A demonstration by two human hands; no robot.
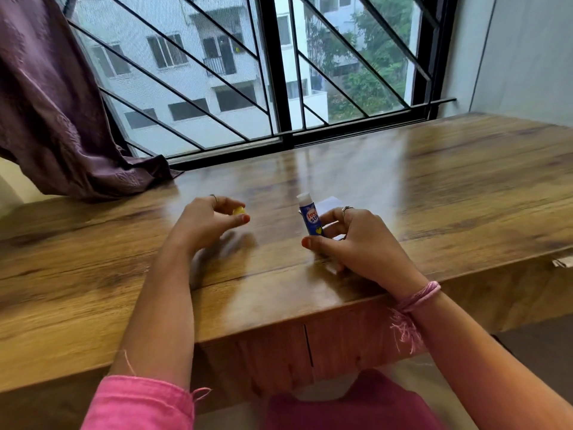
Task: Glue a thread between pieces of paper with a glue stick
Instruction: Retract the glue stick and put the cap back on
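Head view. Glue stick (311, 217), blue with a white tip exposed at its 11 o'clock end, is held upright over the wooden table (434, 187) by the right hand (356, 240), whose fingers are closed narrowly around the lower barrel. A small yellow cap (239, 210) is pinched between thumb and fingertips of the left hand (206, 220), well apart from the stick at its 9 o'clock. White paper (328, 203) is partly seen on the table just beyond the right hand, at 12 o'clock of it; whether more than one piece is present cannot be told. Pink thread (417, 297) is seen wound about the right wrist; no loose thread is made out on the table. The step in hand is judged to be uncapping, an early stage. The next move is judged to require the cap to be set aside and the tip to be brought down onto the paper.
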